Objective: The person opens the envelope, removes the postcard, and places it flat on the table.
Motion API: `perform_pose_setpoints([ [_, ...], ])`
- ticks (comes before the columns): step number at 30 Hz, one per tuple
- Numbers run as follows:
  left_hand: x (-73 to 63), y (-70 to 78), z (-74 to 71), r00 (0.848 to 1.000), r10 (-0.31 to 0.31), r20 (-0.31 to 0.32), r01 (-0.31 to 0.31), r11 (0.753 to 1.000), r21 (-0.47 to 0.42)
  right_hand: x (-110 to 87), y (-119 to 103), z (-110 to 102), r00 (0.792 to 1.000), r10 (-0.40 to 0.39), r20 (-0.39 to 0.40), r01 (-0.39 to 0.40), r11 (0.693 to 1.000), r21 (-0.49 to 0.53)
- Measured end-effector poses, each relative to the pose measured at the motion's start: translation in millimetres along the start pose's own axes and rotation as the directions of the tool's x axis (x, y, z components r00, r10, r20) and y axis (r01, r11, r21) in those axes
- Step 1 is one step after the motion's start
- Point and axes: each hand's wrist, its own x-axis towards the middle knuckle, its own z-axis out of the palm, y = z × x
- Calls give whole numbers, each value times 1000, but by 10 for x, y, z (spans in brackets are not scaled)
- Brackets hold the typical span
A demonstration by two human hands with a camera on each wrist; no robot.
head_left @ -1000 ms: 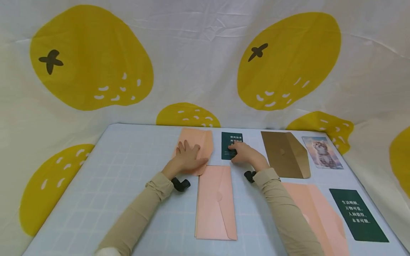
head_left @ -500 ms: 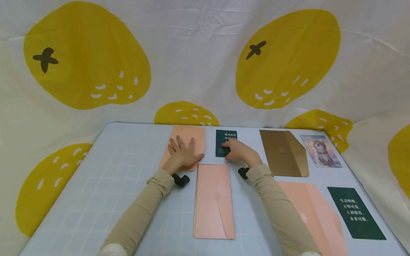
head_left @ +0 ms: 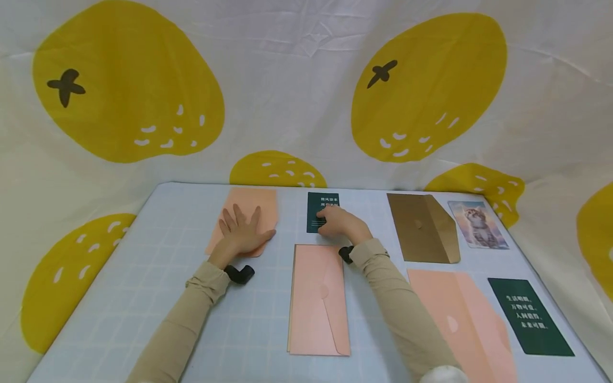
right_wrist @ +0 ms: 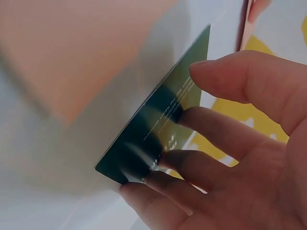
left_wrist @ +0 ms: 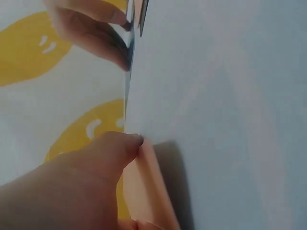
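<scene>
The left hand (head_left: 242, 234) rests, fingers spread, on a peach paper envelope (head_left: 258, 199) near the pale-blue checked surface's (head_left: 143, 266) far edge; the right hand (head_left: 344, 221), thumb and fingers apart, touches a dark-green rectangular card (head_left: 313, 213) right of the envelope.

A screened-off tabletop spot — home or studio, one cannot tell — marked by a creased white cloth backdrop (head_left: 287, 80) printed with large yellow fruit-like shapes (head_left: 129, 80), rising directly behind a pale-blue, faintly checked, straight-edged table (head_left: 119, 298).
</scene>
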Motion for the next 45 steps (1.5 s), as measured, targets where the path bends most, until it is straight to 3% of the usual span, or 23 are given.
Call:
perform_pose_setpoints([
  [9,-54,-552,-88,997,-23,-68,21,999,-34,106,-269,69,998,-64,26,64,998,-16],
  [25,-285,-1310,-519,999,-35,0,35,994,-99,289,-774,280,995,-104,14,105,987,-119],
  [34,-327,-1533,-552,997,-58,-57,52,993,-102,419,-1063,444,997,-69,29,73,985,-154],
  [45,-245,-1583,-513,982,-54,-181,39,996,-83,643,-1328,681,992,-130,11,130,981,-145],
])
